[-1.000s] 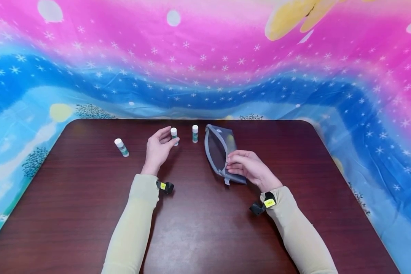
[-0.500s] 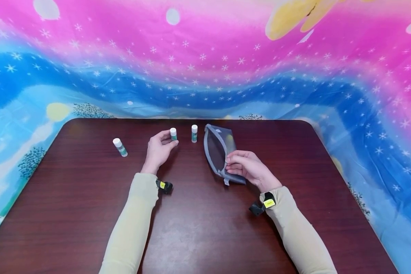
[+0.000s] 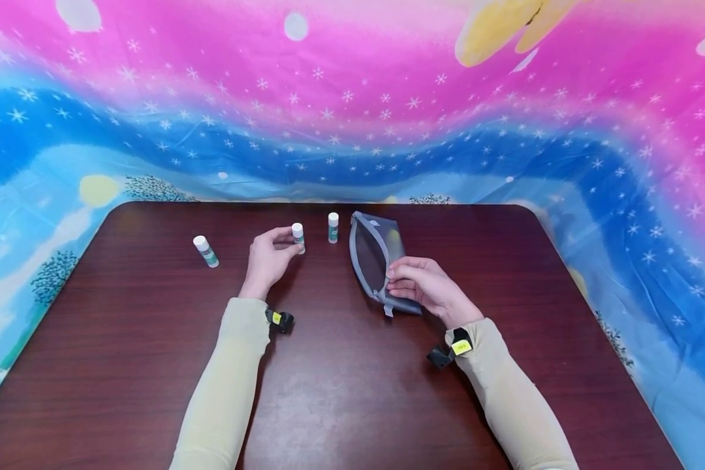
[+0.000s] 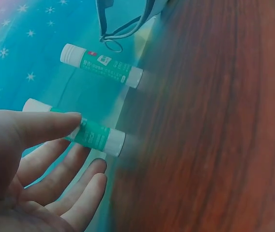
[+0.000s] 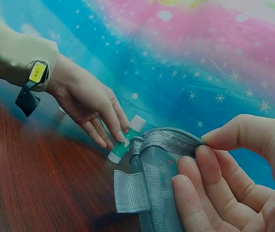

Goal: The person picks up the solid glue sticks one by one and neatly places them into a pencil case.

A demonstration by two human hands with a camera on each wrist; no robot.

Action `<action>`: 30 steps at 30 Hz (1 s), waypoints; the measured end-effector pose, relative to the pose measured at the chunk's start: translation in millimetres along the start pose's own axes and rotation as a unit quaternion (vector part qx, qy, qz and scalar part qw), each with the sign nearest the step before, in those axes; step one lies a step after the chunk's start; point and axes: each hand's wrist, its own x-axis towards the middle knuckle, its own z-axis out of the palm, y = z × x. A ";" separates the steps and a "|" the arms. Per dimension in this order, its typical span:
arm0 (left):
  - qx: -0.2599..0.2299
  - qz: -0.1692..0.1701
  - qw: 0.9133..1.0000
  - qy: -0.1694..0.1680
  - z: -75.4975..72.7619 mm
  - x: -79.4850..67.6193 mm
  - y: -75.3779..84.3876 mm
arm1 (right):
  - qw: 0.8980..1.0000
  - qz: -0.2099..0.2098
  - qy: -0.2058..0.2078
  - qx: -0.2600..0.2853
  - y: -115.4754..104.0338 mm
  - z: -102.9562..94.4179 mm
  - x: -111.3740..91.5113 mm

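Note:
My left hand pinches an upright glue stick, white-capped with a green label, between thumb and fingers. In the left wrist view the thumb lies across the label of this glue stick, while the lower fingers are spread beneath. A second glue stick stands upright just to its right. To the right of that lies a grey mesh zip pouch, its mouth gaping toward the left. My right hand pinches the zipper edge of the pouch between thumb and index finger.
A third glue stick stands apart to the left on the dark wooden table. Behind the table's far edge hangs a pink and blue patterned cloth. Both wrists wear black straps with yellow labels.
The glue stick in my left hand rose a little, then came down again, with the thumb now lower on it. My right hand and the pouch have stayed put.

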 end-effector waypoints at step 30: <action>-0.044 -0.023 0.998 0.045 -9.2 -9.0 10.4 | 1.000 0.000 0.001 -0.008 0.5 1.3 -0.5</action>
